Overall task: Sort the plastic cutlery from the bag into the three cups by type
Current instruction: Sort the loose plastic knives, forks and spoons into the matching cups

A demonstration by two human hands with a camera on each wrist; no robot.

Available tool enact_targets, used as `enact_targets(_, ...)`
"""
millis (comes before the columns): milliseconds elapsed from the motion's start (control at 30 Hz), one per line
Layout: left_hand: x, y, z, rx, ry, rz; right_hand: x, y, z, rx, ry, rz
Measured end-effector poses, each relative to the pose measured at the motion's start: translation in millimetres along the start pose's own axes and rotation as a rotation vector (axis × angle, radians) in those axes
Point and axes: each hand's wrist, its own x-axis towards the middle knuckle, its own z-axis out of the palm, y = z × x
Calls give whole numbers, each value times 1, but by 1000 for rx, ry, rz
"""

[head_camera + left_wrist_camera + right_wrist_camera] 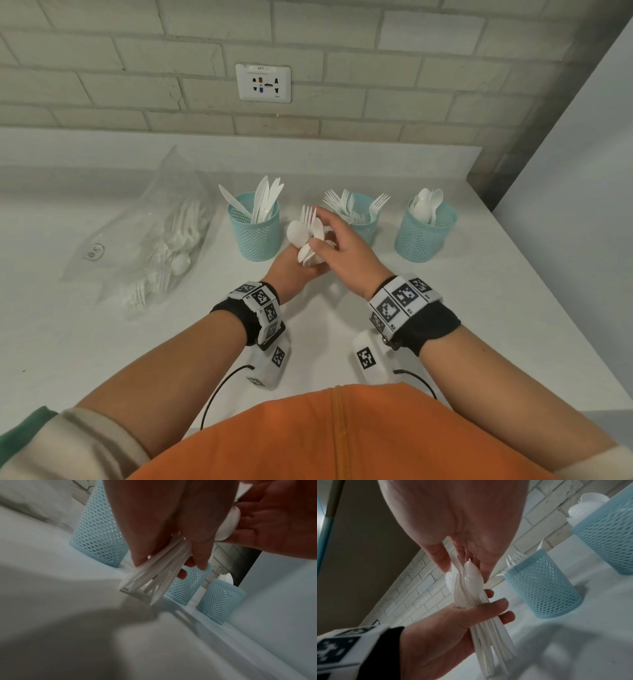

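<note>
- Gripping a mixed bundle of white plastic spoons and forks [308, 236] by the handles: left hand [291, 270], fingers curled round it, above the white counter [479, 274].
- Right hand [346, 246]: thumb and fingertips pinching one spoon bowl at the bundle's top. Risk: neighbours may drag out and scatter.
- Three pale-blue mesh cups behind: knife cup [255, 233], fork cup [359, 222], spoon cup [426, 233]. Risk: a careless drop may tip one or land among forks.
- Clear plastic bag [147, 240], far left, part full.
</note>
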Motion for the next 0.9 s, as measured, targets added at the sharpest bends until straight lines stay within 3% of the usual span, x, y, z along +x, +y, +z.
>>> enact_targets(200, 3, -3, -8, 49, -114, -20, 2, 2, 0, 135, 14, 71)
enact_targets(400, -2, -2, -19, -209, -116, -113, 13, -5, -3, 175, 74, 51)
enact_targets(500, -7, -2, -26, -320, -148, -117, 21, -11, -3, 97, 34, 32)
enact_targets(600, -12, -1, -33, -419, -150, -135, 31, -18, -1, 169, -18, 74)
enact_targets(800, -17, 14, -51, -510, -136, -110, 43, -34, 7, 344, -82, 83)
enact_targets(900, -18, 20, -60, -552, -137, -107, 48, -37, 15, 288, -55, 10)
